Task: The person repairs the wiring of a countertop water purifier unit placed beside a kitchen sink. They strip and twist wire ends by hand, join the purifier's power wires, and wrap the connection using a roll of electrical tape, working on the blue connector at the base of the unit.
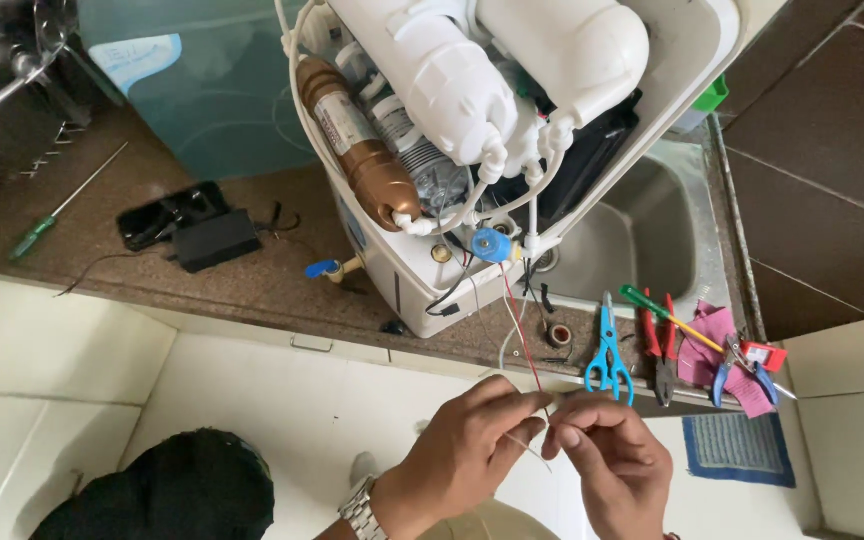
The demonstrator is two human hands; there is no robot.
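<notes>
My left hand (467,445) and my right hand (612,460) meet low in the view, fingertips pinched together on the ends of thin wires. A red wire (520,330) and a pale one run up from my fingers to an opened water purifier (472,130). The purifier stands on the counter beside the sink, with white filter housings, a copper-coloured cylinder (362,150), white tubing and a small blue round part (492,244) exposed. A metal watch sits on my left wrist.
Blue-handled scissors (607,355), red-handled pliers (660,350), a green-handled screwdriver (667,315) and blue-handled cutters (742,370) lie by the steel sink (652,240). A black adapter (214,240) and another green screwdriver (52,220) lie on the brown counter. White cabinets are below.
</notes>
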